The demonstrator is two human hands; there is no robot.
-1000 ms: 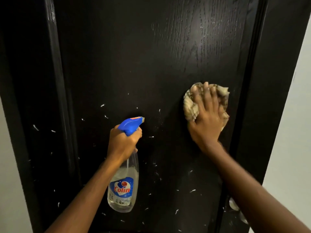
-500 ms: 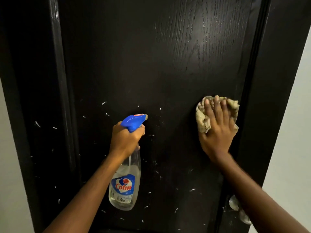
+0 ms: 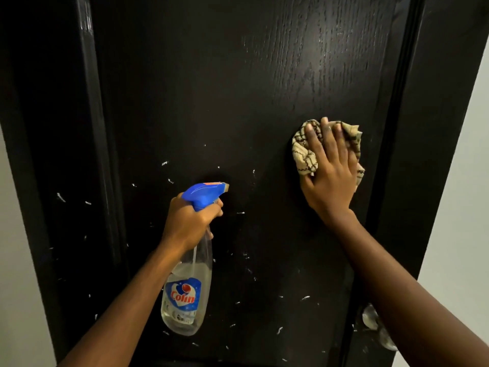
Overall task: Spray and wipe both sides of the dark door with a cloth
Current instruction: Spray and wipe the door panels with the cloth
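Flat press, no clasp: right hand [image 3: 330,178] lay with fingers straight over the bunched cloth [image 3: 303,154], pinning it to the door [image 3: 211,88] close to the panel's right moulding. Left hand [image 3: 189,221] was wrapped round the neck of the bottle [image 3: 188,295], down and left of the cloth, nozzle aimed at the panel; whether a finger sat on the trigger could not be seen. White flecks [image 3: 165,163] dotted the surface below and left of the cloth. Grain caught light above it, wet or merely lit, unclear. Risks, as judged: cloth was held by palm pressure alone, so a lighter stroke could let it slip and drop; the bunched folds might smear flecks instead of lifting them; an unlatched door could swing away under the push. Hidden: handle [image 3: 370,317], low and right of the cloth, mostly behind the right forearm and blurred; door's far side out of view; its top and bottom edges cut off; cloth's contact face unseen.
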